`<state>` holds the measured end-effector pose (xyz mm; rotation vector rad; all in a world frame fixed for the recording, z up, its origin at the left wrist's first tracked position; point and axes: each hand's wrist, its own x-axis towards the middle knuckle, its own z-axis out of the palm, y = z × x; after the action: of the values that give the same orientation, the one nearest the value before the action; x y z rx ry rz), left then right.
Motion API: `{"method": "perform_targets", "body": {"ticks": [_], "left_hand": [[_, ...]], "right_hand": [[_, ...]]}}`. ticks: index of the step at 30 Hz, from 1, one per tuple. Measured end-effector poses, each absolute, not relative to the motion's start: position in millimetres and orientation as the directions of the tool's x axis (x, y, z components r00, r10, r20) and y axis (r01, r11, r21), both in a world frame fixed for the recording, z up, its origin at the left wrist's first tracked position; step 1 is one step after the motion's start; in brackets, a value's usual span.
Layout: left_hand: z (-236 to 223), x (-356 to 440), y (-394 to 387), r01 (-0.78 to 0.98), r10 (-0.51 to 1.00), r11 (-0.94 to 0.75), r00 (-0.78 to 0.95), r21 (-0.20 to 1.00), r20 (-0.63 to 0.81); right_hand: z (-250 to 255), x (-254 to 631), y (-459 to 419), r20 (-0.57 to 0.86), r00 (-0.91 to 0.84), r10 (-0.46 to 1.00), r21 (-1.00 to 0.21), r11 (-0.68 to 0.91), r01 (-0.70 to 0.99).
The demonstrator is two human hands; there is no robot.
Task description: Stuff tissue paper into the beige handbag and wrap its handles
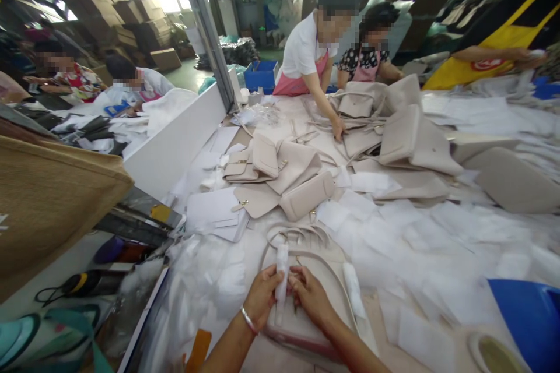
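Note:
A beige handbag [326, 280] lies on the table in front of me, its curved straps looping over it. White wrapping [282, 262] covers a stretch of one strap, and my left hand [263, 294] is closed around its left side. From the other side, my right hand [310, 294] has its fingers pinched together close to the wrapping; what they hold is hidden. A second wrapped stretch of strap [352, 288] runs along the bag's right edge. My left wrist wears a bracelet [248, 320].
Beige bags [289, 169] are piled beyond my hands, and more bags [406, 134] lie to the right. White sheets [437, 233] spread across the table. A co-worker's hand [338, 127] reaches among the bags. A roll [494, 352] and a blue object [525, 317] sit at front right.

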<state>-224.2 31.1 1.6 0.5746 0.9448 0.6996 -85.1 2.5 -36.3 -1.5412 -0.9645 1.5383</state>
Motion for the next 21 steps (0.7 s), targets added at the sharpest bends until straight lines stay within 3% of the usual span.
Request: {"method": "perform_targets", "body": {"ticks": [9,17,21], "left_hand": [[22.2,-238.9,21.8,-0.171,0.696,0.679,0.460,0.714,-0.552],[12.7,-243.6,18.8,-0.045,0.685,0.675,0.411,0.737,-0.602],[6.4,-244.6,14.5,-0.020,0.680,0.687,0.371,0.726,-0.633]], "right_hand": [[-33.5,-104.4,-13.9,-0.372,0.008,0.928,-0.925,-0.372,0.079],[-34.4,-113.6,-11.8,-0.363,0.088,0.928,-0.890,-0.373,0.261],[-37.2,-117.1,-8.8,-0.468,0.108,0.877,-0.872,-0.479,0.104]]}}
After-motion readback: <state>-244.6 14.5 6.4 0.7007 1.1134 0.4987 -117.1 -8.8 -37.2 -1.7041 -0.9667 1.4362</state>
